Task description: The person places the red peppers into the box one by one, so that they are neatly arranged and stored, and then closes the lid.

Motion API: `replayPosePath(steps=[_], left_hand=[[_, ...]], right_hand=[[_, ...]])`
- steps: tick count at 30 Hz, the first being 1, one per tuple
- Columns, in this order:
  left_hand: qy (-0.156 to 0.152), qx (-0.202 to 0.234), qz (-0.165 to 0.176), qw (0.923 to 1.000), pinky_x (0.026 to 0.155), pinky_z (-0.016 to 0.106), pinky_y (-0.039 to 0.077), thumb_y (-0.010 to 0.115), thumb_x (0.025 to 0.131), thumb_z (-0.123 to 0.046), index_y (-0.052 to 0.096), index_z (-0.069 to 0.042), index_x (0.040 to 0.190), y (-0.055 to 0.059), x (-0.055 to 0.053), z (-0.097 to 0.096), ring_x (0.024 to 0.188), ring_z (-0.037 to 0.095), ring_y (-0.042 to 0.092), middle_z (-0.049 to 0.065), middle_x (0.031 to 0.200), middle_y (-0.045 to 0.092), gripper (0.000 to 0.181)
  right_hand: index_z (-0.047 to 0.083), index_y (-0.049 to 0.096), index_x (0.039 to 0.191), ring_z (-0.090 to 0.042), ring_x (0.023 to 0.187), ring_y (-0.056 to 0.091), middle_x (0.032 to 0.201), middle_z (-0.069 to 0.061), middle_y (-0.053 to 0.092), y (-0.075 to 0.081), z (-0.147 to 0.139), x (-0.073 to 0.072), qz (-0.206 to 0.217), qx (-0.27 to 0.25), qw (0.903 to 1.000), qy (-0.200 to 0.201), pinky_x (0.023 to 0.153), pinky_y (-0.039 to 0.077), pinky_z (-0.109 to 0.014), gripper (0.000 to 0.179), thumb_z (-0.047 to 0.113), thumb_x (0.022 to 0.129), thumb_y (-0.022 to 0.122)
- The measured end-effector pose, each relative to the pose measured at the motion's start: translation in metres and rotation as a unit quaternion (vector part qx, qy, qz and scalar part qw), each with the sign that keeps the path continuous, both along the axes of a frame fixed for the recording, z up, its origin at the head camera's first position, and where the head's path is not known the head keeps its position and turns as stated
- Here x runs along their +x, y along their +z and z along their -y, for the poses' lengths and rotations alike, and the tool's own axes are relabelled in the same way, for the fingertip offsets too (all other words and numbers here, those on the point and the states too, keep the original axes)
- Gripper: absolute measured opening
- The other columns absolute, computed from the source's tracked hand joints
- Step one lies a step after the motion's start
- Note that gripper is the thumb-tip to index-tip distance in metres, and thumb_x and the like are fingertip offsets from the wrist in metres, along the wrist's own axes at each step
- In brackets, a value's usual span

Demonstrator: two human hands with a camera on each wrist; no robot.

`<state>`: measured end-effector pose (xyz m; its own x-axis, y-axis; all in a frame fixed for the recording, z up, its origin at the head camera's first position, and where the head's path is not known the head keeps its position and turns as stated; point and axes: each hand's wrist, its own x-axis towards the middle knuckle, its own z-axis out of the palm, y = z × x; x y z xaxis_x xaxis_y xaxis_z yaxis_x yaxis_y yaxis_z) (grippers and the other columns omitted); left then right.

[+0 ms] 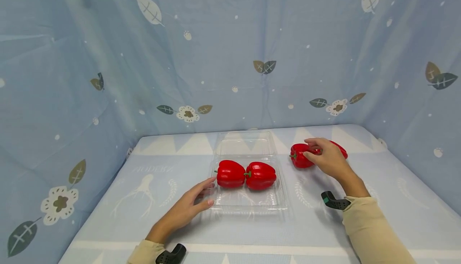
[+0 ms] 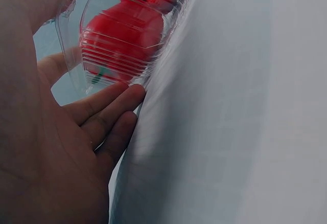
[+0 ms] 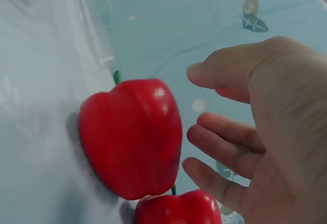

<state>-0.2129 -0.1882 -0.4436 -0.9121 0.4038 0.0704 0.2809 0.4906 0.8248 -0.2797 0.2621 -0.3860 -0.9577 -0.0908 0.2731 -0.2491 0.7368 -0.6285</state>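
Note:
Two red bell peppers [image 1: 230, 174] lie side by side in the clear plastic clamshell box [image 1: 248, 202], green stems to the left. At the box's left wall is my left hand [image 1: 189, 208], thumb and fingers spread, fingertips right at the plastic in the left wrist view. Two more red bell peppers [image 3: 130, 139] lie on the cloth to the right of the box. Over them hovers my right hand [image 1: 327, 158], thumb and fingers apart with nothing between them. In the head view it partly hides the farther right pepper [image 1: 339, 149].
The box's clear lid [image 1: 246, 143] lies folded back behind it. A pale patterned cloth [image 1: 144, 224] covers the table, and blue curtains [image 1: 223, 48] with leaves and flowers close in the back and sides. A black wrist camera [image 1: 335, 201] sits at the right sleeve.

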Motion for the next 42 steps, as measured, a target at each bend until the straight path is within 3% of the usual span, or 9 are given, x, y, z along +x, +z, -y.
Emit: replayPosePath(steps=[10, 20, 35, 42], left_hand=[[-0.001, -0.001, 0.000, 1.0000, 0.110, 0.054, 0.037, 0.064, 0.098, -0.037, 0.038, -0.031, 0.155, -0.001, -0.001, 0.000, 0.130, 0.026, 0.052, 0.003, 0.145, 0.052, 0.063], [-0.003, 0.001, -0.004, 1.0000, 0.110, 0.054, 0.037, 0.064, 0.098, -0.037, 0.038, -0.032, 0.155, -0.002, -0.001, 0.001, 0.130, 0.025, 0.052, 0.003, 0.145, 0.052, 0.062], [-0.008, 0.001, -0.003, 1.0000, 0.110, 0.055, 0.036, 0.064, 0.099, -0.036, 0.037, -0.032, 0.155, -0.001, -0.001, 0.001, 0.131, 0.026, 0.051, 0.003, 0.146, 0.052, 0.062], [-0.009, 0.004, -0.004, 0.9999, 0.111, 0.054, 0.036, 0.063, 0.099, -0.035, 0.037, -0.032, 0.155, -0.002, 0.000, 0.002, 0.131, 0.025, 0.051, 0.003, 0.146, 0.052, 0.062]], right_hand=[[0.003, 0.053, 0.141, -0.047, 0.125, 0.047, 0.137, -0.025, 0.050, -0.012, -0.004, -0.005, 0.003, 0.032, 0.9994, -0.014, 0.092, 0.050, -0.062, 0.058, 0.020, 0.089, 0.075], [0.007, 0.052, 0.144, -0.048, 0.124, 0.045, 0.139, -0.026, 0.046, -0.021, 0.001, -0.009, -0.010, 0.117, 0.9931, 0.000, 0.088, 0.050, -0.066, 0.068, 0.022, 0.084, 0.080], [0.007, 0.053, 0.143, -0.050, 0.126, 0.042, 0.139, -0.028, 0.045, -0.027, 0.009, -0.008, -0.012, 0.149, 0.9886, -0.017, 0.086, 0.050, -0.066, 0.075, 0.018, 0.077, 0.086], [0.010, 0.050, 0.145, -0.052, 0.132, 0.036, 0.147, -0.028, 0.040, -0.026, 0.010, -0.009, 0.006, 0.159, 0.9870, -0.021, 0.089, 0.047, -0.069, 0.075, 0.021, 0.080, 0.085]])
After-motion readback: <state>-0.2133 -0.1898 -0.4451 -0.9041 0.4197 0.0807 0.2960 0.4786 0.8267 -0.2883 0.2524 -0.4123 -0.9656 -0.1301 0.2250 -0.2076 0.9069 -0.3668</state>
